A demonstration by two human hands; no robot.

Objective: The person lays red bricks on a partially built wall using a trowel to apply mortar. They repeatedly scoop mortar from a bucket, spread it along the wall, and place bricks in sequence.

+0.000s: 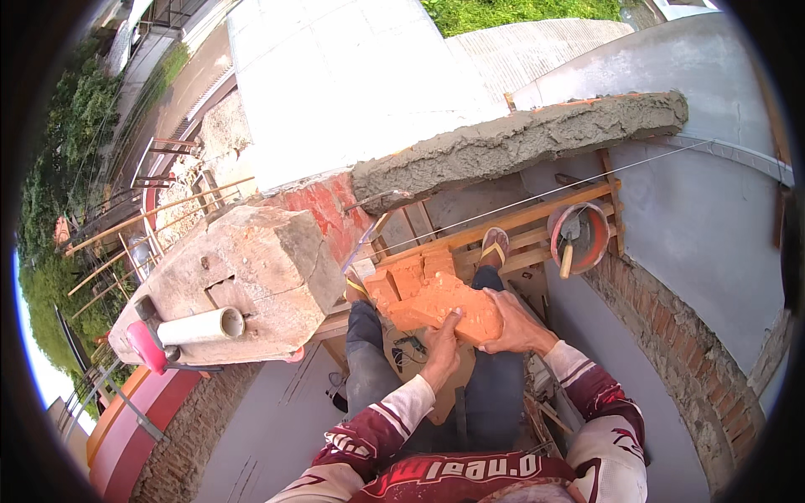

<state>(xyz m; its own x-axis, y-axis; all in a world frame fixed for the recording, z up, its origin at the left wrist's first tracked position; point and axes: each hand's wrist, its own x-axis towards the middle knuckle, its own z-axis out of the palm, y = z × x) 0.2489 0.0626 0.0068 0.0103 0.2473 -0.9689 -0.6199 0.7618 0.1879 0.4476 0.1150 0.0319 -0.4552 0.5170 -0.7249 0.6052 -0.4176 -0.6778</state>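
Note:
An orange clay brick with a rough, crumbly face is held in front of my legs. My right hand wraps round its right end. My left hand grips its near edge, with the thumb on top and the other fingers mostly hidden. Just beyond it, more orange bricks are stacked on the planks between my feet; where the held brick ends and the stack begins is partly hard to tell.
Wet grey mortar coats the wall top ahead, and a taut string runs before it. On the wooden planks stands a mortar bucket with a trowel. A concrete block at left bears a white pipe.

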